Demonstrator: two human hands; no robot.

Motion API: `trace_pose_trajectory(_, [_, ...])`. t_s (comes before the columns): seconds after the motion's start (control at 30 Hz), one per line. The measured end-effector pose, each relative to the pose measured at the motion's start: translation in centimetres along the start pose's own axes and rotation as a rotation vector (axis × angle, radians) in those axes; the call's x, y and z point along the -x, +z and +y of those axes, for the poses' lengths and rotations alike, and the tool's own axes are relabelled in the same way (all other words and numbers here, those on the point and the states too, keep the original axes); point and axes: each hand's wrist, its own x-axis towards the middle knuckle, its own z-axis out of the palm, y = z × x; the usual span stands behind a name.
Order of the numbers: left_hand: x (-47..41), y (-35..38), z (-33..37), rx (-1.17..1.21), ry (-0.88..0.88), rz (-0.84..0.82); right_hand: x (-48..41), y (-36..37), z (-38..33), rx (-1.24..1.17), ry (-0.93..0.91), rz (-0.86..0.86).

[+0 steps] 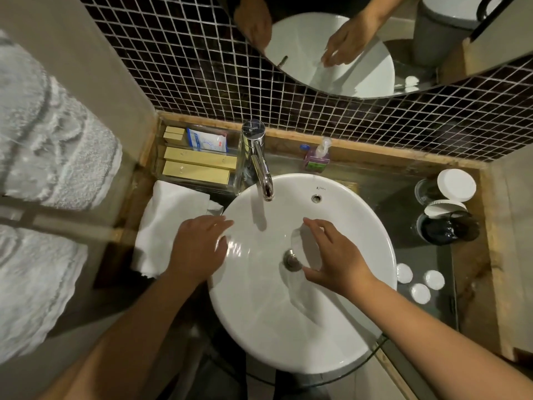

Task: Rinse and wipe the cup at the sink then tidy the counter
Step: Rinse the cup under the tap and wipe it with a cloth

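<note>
A clear glass cup [300, 246] hangs inside the white round sink [288, 342], just above the drain [291, 259]. My right hand [337, 255] grips it between fingers and thumb. The glass is see-through, so its outline is faint. My left hand [196, 246] rests at the sink's left rim with fingers spread and nothing in it. A folded white towel [167, 220] lies on the counter just left of that hand. The chrome faucet [259, 163] reaches over the basin's back edge; no water stream shows.
A clear organiser [199, 160] with boxes and a packet stands at the back left. A soap bottle [317, 157] sits behind the sink. Two dark lidded cups [447, 226] and three small white caps [418, 281] occupy the right counter. White towels [43, 168] hang at left.
</note>
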Motion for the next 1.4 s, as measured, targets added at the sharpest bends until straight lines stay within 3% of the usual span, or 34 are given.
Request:
trace_pose_trajectory(0.17, [1.0,0.3,-4.8,-0.204,-0.172,-0.119,-0.9,0.7,-0.9,0.041,-0.035,-0.011])
trace_pose_trajectory(0.33, [1.5,1.4,-6.9,-0.215,-0.392,-0.265,-1.8,2.2,-2.4,0.052,-0.019,-0.089])
trace_pose_trajectory(0.53, [1.0,3.0,-6.0,-0.248,-0.450,-0.294,-3.0,3.5,-4.8,0.019,0.021,-0.134])
trace_pose_trajectory(0.7, [1.5,3.1,-5.7,-0.267,-0.387,-0.242,-4.4,3.7,-6.3,-0.085,0.034,-0.145])
trace_pose_trajectory(0.83, [1.6,-0.1,-4.4,-0.107,-0.349,-0.101,-5.3,3.6,-7.1,-0.230,0.007,-0.071])
trace_pose_trajectory(0.93, [1.4,-5.0,-1.9,0.071,-0.325,0.169,-5.6,3.0,-8.1,-0.372,0.035,-0.021])
trace_pose_trajectory(1.03, [1.5,-10.0,2.0,0.141,-0.169,0.414,-5.8,2.0,-8.9,-0.458,0.075,-0.005])
trace_pose_trajectory(1.1, [1.8,-11.6,4.6,0.122,-0.065,0.452,-5.6,1.3,-9.5,-0.501,0.084,0.026])
trace_pose_trajectory(1.23, [2.2,-9.2,7.8,0.107,0.086,0.244,-4.6,-0.1,-10.4,-0.737,0.132,0.090])
trace_pose_trajectory(1.4, [3.2,-6.0,9.2,0.171,0.135,-0.092,-2.7,-1.0,-8.6,-0.770,0.079,0.013])
